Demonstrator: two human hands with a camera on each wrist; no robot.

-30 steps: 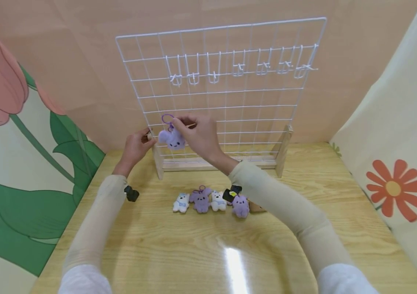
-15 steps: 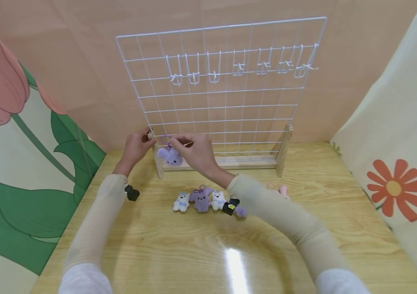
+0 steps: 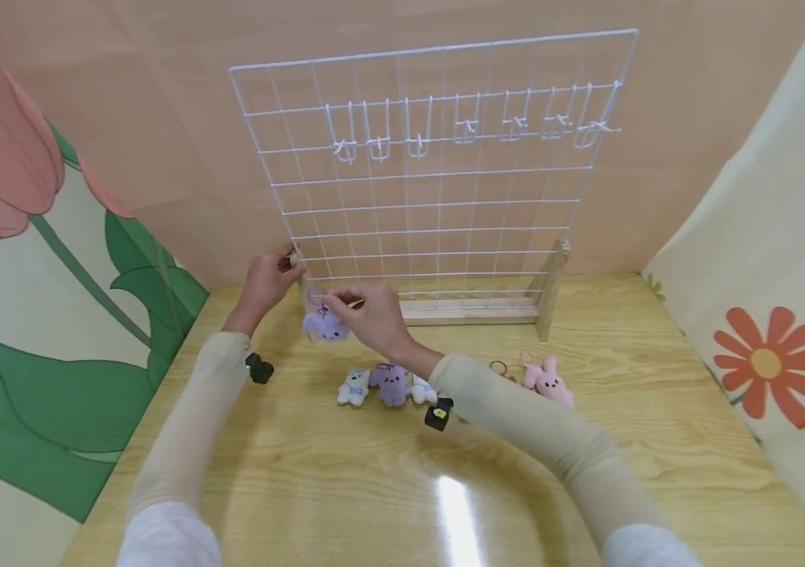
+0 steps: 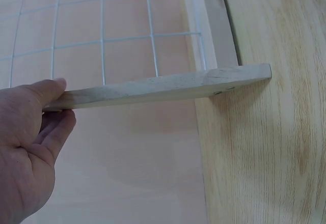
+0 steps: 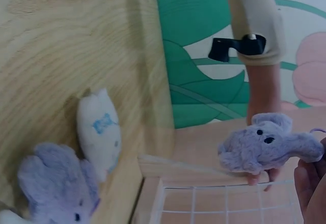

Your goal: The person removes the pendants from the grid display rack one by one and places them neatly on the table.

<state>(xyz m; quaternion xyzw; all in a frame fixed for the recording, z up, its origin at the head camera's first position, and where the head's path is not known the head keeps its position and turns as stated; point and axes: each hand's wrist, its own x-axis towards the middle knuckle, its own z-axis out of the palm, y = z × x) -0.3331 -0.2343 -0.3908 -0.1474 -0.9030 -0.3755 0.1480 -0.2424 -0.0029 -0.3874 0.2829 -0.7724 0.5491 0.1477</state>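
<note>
My right hand (image 3: pixel 370 315) pinches a purple plush keychain (image 3: pixel 328 325) near its purple ring, in front of the lower left of the wire grid rack (image 3: pixel 438 48). In the right wrist view the plush (image 5: pixel 260 145) shows its face and hangs from the fingertips at the right edge. My left hand (image 3: pixel 268 279) grips the rack's left wooden leg; the left wrist view has the thumb on one side of that leg (image 4: pixel 147 91) and fingers on the other. A white plush bear (image 3: pixel 354 387), a purple plush (image 3: pixel 391 386) and a partly hidden white plush (image 3: pixel 422 390) lie on the table.
Several white wire hooks (image 3: pixel 417 146) hang in a row high on the grid. A pink plush bunny keychain (image 3: pixel 550 384) lies on the table (image 3: pixel 332 480) right of my right forearm, beside a dark ring (image 3: pixel 498 368). The forearm hides part of the row.
My right hand has lowered the purple plush keychain from in front of the grid toward the table. The pink bunny has come out from behind the right forearm. My left hand stays on the leg.
</note>
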